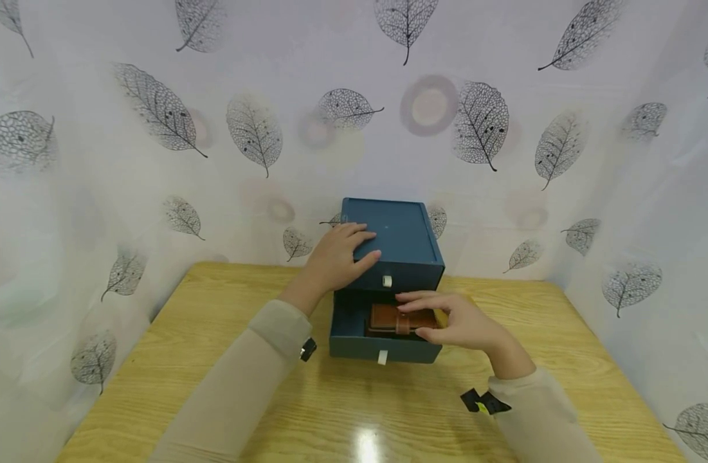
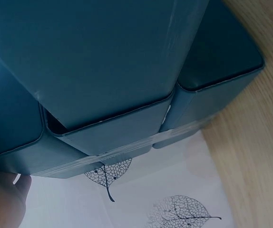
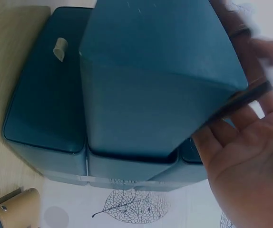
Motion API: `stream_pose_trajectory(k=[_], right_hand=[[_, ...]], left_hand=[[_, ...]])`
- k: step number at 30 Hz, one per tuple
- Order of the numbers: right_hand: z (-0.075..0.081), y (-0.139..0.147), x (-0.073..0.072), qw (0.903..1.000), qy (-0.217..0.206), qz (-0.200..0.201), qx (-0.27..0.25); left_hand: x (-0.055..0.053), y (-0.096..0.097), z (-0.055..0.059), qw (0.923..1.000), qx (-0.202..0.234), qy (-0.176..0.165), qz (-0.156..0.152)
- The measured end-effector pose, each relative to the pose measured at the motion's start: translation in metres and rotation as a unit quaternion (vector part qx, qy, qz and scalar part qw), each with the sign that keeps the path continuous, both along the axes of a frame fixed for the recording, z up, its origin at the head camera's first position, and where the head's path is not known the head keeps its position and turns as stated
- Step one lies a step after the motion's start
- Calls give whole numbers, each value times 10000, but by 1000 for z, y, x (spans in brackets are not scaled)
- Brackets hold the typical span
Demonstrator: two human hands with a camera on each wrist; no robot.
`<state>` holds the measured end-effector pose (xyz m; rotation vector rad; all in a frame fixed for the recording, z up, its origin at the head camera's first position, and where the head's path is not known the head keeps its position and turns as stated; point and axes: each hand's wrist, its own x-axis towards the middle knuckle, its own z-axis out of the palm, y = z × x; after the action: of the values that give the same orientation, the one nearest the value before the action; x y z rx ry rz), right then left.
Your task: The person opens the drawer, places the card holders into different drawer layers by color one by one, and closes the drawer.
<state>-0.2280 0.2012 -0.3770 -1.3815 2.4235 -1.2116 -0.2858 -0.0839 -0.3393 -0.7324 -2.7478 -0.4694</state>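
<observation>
A blue drawer box (image 1: 397, 225) stands near the back of the table, with its lower drawer (image 1: 350, 347) pulled out. My left hand (image 1: 333, 257) rests on the box top, fingers straight and thumb near its front edge; the left wrist view has only part of this hand (image 2: 3, 202) at the lower left. In the drawer is a brown wallet (image 1: 385, 317) with a strap. My right hand (image 1: 466, 325) holds the wallet's right part between fingers and thumb. In the right wrist view, the wallet and thumb are blurred beside the drawer (image 3: 146, 109).
Below the box top, an upper drawer shows a pale pull tab (image 1: 386, 281). A tan, rounded object (image 3: 20, 209) lies beside the box in the right wrist view. The wooden table (image 1: 215, 334) meets a leaf-patterned curtain (image 1: 354, 154) behind the box.
</observation>
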Motion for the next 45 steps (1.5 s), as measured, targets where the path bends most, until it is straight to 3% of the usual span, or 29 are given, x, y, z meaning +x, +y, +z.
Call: stream_pose_trajectory(k=[5,19,30,40,45], right_hand=[[-2,-3,3,9989,193,-355,223],[-2,-4,9,9977,243,-623,-56],[-5,-4,17,9896,887,-1116,-211],[-5,-5,32,9845,847,-1457,-492],[-8,-7,41,9756,1153,-1659,-860]], left_hand=[[0,0,-2,10000,19,-44,-4],[0,-2,-3,9999,156,-13,-25],[2,0,0,9999,144,-62,-53],[2,-1,-1,9998,176,-64,18],[1,0,-1,9998,188,-31,-45]])
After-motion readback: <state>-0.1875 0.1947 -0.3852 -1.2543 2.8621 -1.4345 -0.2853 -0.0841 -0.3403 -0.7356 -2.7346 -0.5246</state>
